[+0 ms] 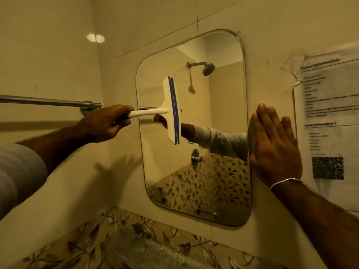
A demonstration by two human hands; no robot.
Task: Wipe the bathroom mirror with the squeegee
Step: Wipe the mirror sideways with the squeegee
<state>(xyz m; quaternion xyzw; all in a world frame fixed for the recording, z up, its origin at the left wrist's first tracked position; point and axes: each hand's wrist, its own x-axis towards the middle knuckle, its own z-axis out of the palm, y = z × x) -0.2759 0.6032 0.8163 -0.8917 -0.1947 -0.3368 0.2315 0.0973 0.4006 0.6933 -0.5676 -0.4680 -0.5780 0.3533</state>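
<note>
Cream tiles cover the wall point(58, 61) in front of us, and on it hangs the mirror point(219, 117), a tall rounded rectangle (a shower head shows in its reflection). Right of it a printed notice point(328, 117) is taped up; left of it runs a chrome towel bar point(44, 100). Our right hand point(275, 146) lies flat and open along the mirror's right edge. Our left hand point(106, 123) has its grip closed around the handle of the white squeegee point(172, 110), whose blue-edged blade stands nearly upright against the glass's left half.

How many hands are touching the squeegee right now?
1. The left hand holds the squeegee by its handle against the mirror; the right hand lies flat at the mirror's right edge.
</note>
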